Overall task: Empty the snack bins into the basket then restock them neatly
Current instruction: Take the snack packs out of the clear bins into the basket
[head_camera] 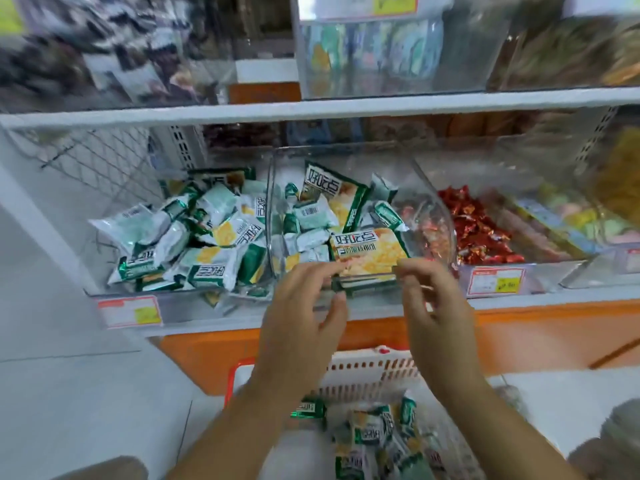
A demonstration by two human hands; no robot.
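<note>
A clear plastic snack bin sits on the middle shelf, holding several green-and-white snack packets. A yellow-and-green packet lies flat at the bin's front. My left hand pinches its near left corner with thumb and forefinger, and my right hand pinches its near right corner. Below my arms stands the white basket with a red rim, with several of the same packets in it.
Left of the bin lies a loose heap of the same packets on the shelf. A bin of red-wrapped candies stands to the right. Price tags hang on the shelf edge. An upper shelf overhangs.
</note>
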